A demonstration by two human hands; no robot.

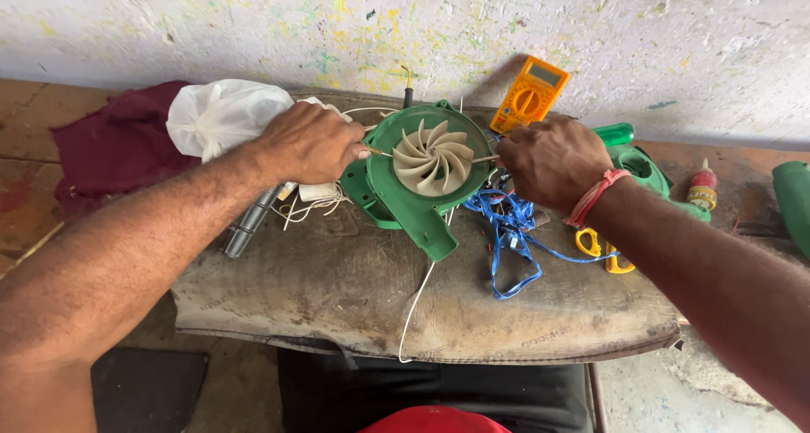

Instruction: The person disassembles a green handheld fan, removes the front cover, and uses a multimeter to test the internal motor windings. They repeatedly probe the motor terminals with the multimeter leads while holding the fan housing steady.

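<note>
A green blower housing (384, 184) lies open on a worn grey mat (337, 289), with a cream impeller fan (433, 157) in its round middle. My left hand (308, 142) sits at the housing's left rim, shut on a thin tool whose tip pokes toward the fan. My right hand (548, 159) is at the right rim, shut on a second thin rod (485, 158) that reaches the fan's edge. A red thread band circles my right wrist.
An orange multimeter (529, 95) leans on the paint-speckled wall. A white plastic bag (218, 115) and maroon cloth (118, 142) lie at left. Blue strap (515, 239), yellow-handled tool (603, 251), green casing parts (645, 167), a small red-capped bottle (702, 186) and white wire (418, 302) surround the housing.
</note>
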